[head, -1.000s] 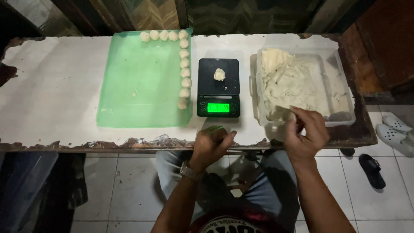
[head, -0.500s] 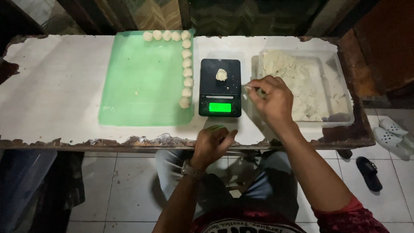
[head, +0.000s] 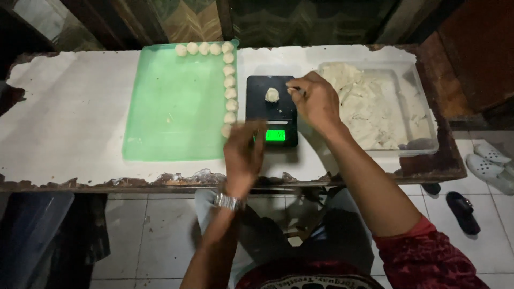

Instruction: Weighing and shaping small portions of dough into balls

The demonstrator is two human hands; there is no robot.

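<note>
A black kitchen scale [head: 284, 115] with a lit green display stands on the white table, and a small dough lump [head: 272, 94] lies on its plate. My right hand [head: 317, 100] hovers at the scale's right edge. Its fingertips are pinched on a small bit of dough next to the lump. My left hand [head: 243, 152] is motion-blurred over the table's front edge, between the green mat [head: 171, 112] and the scale. A watch is on its wrist, and its fingers are too smeared to read. Several dough balls [head: 229, 83] line the mat's top and right edges.
A clear plastic tub [head: 423, 115] holding a mass of pale dough sits right of the scale. The table's front edge [head: 134, 179] is chipped and ragged. Sandals [head: 490, 155] lie on the tiled floor at the right. My knees are under the table.
My right hand went from the tub leftward to the scale with a pinch of dough. My left hand rose from below the table edge up over the table beside the scale.
</note>
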